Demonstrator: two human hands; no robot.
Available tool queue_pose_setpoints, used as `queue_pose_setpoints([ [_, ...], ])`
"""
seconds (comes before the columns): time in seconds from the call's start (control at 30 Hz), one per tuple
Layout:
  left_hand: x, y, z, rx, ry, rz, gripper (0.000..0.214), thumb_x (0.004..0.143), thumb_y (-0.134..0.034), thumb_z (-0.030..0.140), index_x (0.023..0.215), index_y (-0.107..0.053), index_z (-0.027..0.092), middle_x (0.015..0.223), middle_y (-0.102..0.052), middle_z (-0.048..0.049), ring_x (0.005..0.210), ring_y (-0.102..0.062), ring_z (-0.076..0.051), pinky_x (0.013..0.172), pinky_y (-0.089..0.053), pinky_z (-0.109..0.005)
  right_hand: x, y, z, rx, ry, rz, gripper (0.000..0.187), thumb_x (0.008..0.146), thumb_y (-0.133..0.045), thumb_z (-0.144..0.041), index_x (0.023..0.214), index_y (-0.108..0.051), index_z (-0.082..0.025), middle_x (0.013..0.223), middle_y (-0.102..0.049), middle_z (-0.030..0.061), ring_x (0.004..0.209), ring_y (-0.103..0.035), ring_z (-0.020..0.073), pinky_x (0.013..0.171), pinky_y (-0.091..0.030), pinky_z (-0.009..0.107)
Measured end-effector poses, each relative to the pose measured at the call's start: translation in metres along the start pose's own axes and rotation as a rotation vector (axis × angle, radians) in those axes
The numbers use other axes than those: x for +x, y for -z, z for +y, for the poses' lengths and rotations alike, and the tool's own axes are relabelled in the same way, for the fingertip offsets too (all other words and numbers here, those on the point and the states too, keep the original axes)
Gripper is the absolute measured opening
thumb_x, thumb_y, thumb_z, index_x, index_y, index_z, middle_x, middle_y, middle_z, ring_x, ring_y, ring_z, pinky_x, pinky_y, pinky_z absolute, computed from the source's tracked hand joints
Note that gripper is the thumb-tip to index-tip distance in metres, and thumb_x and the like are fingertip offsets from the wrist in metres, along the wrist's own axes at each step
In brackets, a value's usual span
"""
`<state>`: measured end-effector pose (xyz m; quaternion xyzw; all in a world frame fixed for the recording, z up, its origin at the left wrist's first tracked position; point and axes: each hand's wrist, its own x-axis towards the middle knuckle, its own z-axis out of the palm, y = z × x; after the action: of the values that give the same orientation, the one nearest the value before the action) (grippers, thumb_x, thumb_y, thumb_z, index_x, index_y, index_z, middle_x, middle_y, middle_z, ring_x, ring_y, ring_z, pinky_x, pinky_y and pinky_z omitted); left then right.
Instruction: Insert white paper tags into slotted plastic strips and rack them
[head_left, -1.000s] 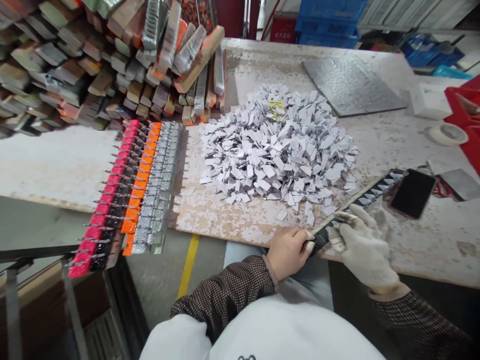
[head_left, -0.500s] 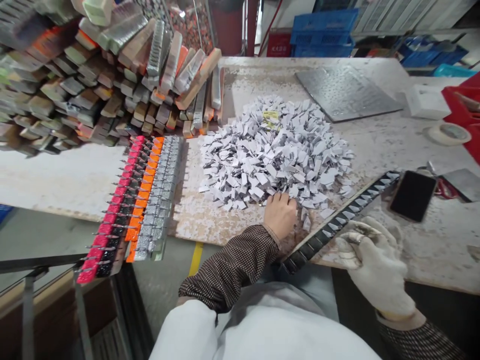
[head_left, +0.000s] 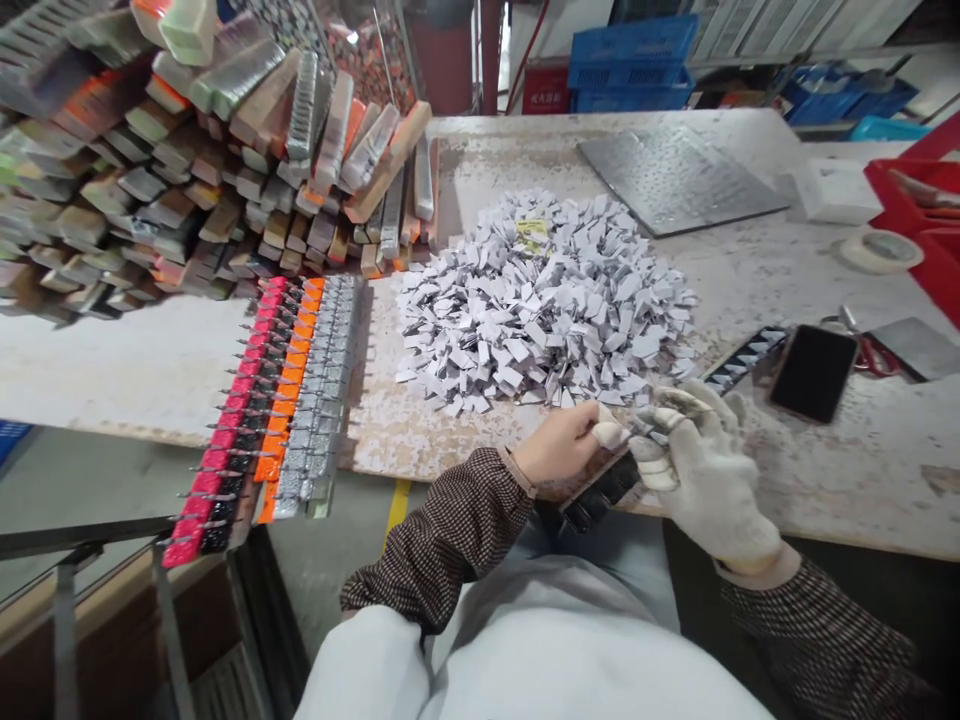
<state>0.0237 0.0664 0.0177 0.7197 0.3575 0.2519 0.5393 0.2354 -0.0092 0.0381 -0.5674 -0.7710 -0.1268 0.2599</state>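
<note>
My left hand [head_left: 559, 445], bare, is closed with its fingertips pinched. White material covers or sits at its fingertips; I cannot tell which. Close against it is my right hand [head_left: 709, 470] in a white glove, fingers curled and closed. Small greyish bits show between the two hands, too small to name. Beneath them runs a dark slotted strip [head_left: 600, 492], partly covered by the hands; grey pointed pieces sit in its far end. Just beyond my left hand lies a big heap of small white-and-grey flat pieces [head_left: 547, 310] with a yellow label [head_left: 532, 236] on top.
On the left stand strips of pink [head_left: 225, 430], orange [head_left: 289, 400] and grey pieces [head_left: 322, 380], below stacked wooden bars [head_left: 187, 170]. To the right are a phone [head_left: 814, 372], scissors [head_left: 874, 355], tape roll [head_left: 881, 250], white box [head_left: 838, 190] and red bin [head_left: 915, 200]. A metal sheet [head_left: 679, 178] lies behind.
My left hand has left the heap's near edge and moved slightly right and down to the strip. My right hand has moved left and up, so both hands now meet over the strip.
</note>
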Motion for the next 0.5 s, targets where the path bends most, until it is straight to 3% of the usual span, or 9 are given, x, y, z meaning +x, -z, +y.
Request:
queue_pose_setpoints([
  [0.13,-0.007,-0.003,0.004,-0.079,-0.013,-0.073,0.022,0.105,-0.064,0.038,0.092,-0.06,0.021,0.091,-0.071,-0.0024,0.085,-0.063,-0.019,0.084,-0.056,-0.033,0.007,0.0,-0.001,0.098,0.085,-0.053,0.016,0.11,-0.062,-0.037,0.107,-0.071,-0.024,0.129,-0.078,0.0103,0.148,-0.062,0.0347,0.135,-0.036,0.065],
  [0.3,-0.023,-0.019,-0.003,-0.195,0.062,0.065,0.022,0.106,-0.067,0.042,0.109,-0.069,0.02,0.11,-0.08,-0.0066,0.098,-0.073,-0.022,0.093,-0.059,-0.036,-0.014,0.009,0.008,0.099,0.005,-0.023,0.015,0.109,-0.064,-0.034,0.099,-0.066,-0.024,0.127,-0.079,0.0107,0.148,-0.063,0.0342,0.128,-0.047,0.06],
  [0.4,-0.042,-0.034,-0.011,-0.056,0.058,0.118,0.025,0.106,-0.069,0.04,0.122,-0.071,0.021,0.118,-0.08,-0.009,0.106,-0.074,-0.025,0.099,-0.059,-0.039,-0.034,0.01,0.012,0.01,-0.023,-0.005,0.014,0.108,-0.066,-0.032,0.097,-0.063,-0.023,0.128,-0.078,0.012,0.151,-0.06,0.0361,0.13,-0.044,0.065],
  [0.5,-0.059,-0.049,-0.018,0.164,0.021,0.102,0.025,0.108,-0.068,0.041,0.121,-0.072,0.02,0.112,-0.078,-0.0103,0.107,-0.073,-0.029,0.099,-0.057,-0.042,-0.048,0.006,0.012,-0.067,0.018,-0.012,0.014,0.106,-0.071,-0.031,0.099,-0.063,-0.022,0.13,-0.078,0.0124,0.152,-0.059,0.0371,0.135,-0.034,0.072],
])
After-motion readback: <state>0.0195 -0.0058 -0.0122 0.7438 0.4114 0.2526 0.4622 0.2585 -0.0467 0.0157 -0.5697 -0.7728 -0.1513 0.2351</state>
